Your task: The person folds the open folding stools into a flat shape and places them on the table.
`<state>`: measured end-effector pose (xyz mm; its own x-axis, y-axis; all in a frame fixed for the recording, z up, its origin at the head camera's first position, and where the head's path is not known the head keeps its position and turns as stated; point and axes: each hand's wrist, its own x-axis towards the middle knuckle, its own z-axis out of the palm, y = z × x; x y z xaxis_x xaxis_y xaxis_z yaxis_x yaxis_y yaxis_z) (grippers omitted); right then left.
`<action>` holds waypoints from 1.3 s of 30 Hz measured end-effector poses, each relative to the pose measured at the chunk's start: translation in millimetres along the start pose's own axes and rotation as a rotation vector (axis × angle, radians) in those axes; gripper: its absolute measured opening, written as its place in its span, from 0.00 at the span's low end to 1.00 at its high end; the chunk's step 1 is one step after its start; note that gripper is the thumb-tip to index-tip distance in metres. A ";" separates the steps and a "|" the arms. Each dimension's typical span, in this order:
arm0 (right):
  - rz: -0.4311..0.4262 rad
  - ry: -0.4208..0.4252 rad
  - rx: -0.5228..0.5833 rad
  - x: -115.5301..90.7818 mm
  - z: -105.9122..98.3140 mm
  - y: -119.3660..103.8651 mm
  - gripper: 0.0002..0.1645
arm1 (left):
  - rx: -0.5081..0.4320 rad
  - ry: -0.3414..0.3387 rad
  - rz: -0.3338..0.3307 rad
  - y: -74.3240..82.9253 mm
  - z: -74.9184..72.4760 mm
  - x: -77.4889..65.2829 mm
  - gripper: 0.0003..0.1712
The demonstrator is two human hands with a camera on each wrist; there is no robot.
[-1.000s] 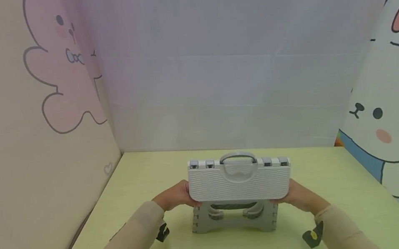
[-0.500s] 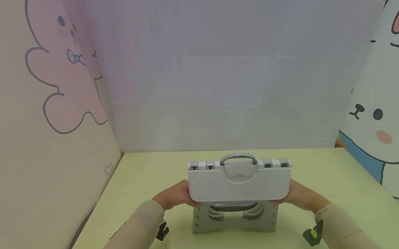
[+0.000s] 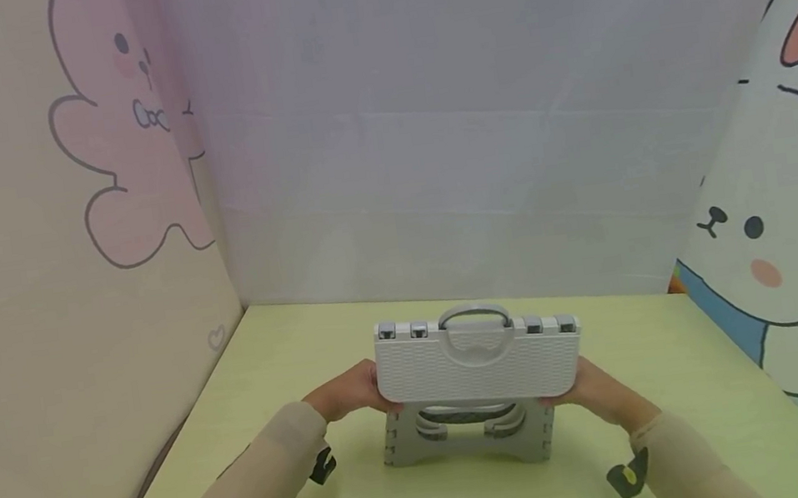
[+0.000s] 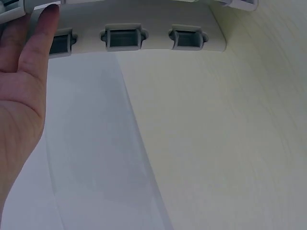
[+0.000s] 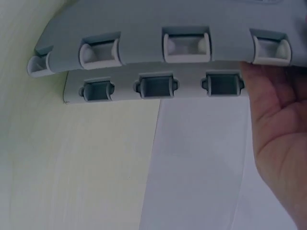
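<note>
Left hand (image 3: 349, 390) and right hand (image 3: 604, 392) grip a stool (image 3: 487, 374), short of the table's (image 3: 305, 337) far edge; even pressure should steady it.

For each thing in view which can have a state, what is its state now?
White seat panel: tilted, textured face toward the head camera.
Carry handle: raised above the panel's upper edge.
Grey leg panel: below the seat panel; contact with the table unclear.
Left hand: gripping the seat panel's left end.
Right hand: gripping its right end.
</note>
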<state>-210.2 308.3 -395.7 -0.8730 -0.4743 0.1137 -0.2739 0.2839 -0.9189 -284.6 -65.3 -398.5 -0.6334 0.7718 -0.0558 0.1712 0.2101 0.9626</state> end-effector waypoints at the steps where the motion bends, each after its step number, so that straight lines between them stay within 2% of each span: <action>1: 0.016 0.022 -0.022 -1.0 0.7 0.2 0.34 | -0.003 0.011 -0.004 -1.7 0.2 -1.3 0.27; 3: 0.062 0.069 -0.060 -3.4 1.3 0.3 0.33 | -0.001 0.034 -0.008 -4.8 -0.2 -4.2 0.25; 7: 0.145 0.149 -0.042 -8.5 -0.8 1.8 0.28 | 0.004 0.103 -0.013 -9.9 -4.0 -10.7 0.20; 10: 0.174 0.200 -0.041 -13.0 -2.7 2.2 0.26 | 0.073 0.175 -0.003 -10.6 -8.3 -14.9 0.16; 13: 0.192 0.242 -0.095 -15.0 -2.9 0.9 0.30 | 0.143 0.213 0.010 -8.7 -10.5 -16.0 0.18; 16: 0.215 0.265 -0.099 -12.1 -1.1 -0.3 0.36 | 0.148 0.188 0.043 -8.5 -8.8 -13.2 0.28; 19: 0.193 0.217 -0.046 -8.1 -0.4 1.5 0.37 | 0.137 0.159 0.066 -9.7 -5.1 -9.1 0.34; 24: 0.127 0.135 0.004 -5.1 -2.3 4.5 0.28 | 0.123 0.138 0.090 -9.2 -0.4 -5.1 0.33; 28: 0.139 0.131 -0.009 -4.1 -2.3 6.1 0.25 | 0.094 0.126 0.120 -10.2 1.1 -4.8 0.34; 31: 0.141 0.135 -0.019 -3.5 -1.9 8.5 0.25 | 0.071 0.130 0.108 -10.8 2.5 -5.9 0.33; 35: 0.147 0.143 -0.020 -3.8 -1.9 12.7 0.26 | 0.036 0.132 0.058 -12.5 5.6 -5.7 0.30; 39: 0.147 0.124 -0.004 -4.5 -2.8 15.6 0.27 | 0.034 0.131 0.040 -13.9 7.4 -4.9 0.30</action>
<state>-211.6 317.2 -409.5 -0.9466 -0.3215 0.0243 -0.1413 0.3462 -0.9275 -278.3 -67.5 -413.6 -0.7185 0.6953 0.0195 0.2224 0.2032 0.9535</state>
